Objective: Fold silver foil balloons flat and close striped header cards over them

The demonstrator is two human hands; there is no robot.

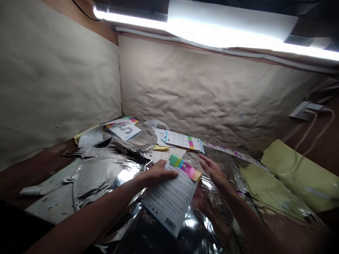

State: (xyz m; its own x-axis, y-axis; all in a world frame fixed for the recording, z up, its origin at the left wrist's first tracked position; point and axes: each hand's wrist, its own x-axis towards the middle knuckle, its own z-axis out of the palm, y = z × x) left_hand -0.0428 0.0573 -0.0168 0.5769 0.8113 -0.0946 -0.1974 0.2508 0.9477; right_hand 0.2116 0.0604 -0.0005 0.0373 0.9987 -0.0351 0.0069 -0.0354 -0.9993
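My left hand [159, 173] lies across a white printed card [169, 199] with a rainbow-coloured top strip and a barcode at its lower corner, and it appears to hold the card. My right hand [214, 173] hovers just beyond the card's coloured corner, fingers spread, with nothing in them. Beneath both hands spreads crumpled silver foil [106, 173]. Further back lie a similar card with a rainbow strip [184, 141] and a card printed with a silver numeral [125, 129].
Yellow-green foil [267, 188] lies to the right, with a puffed piece [299, 173] against the wall. Loose papers sit at the back. Beige paper covers the walls [206, 95]. A bright lamp [212, 30] runs overhead, and white cables hang from a wall fitting [304, 110].
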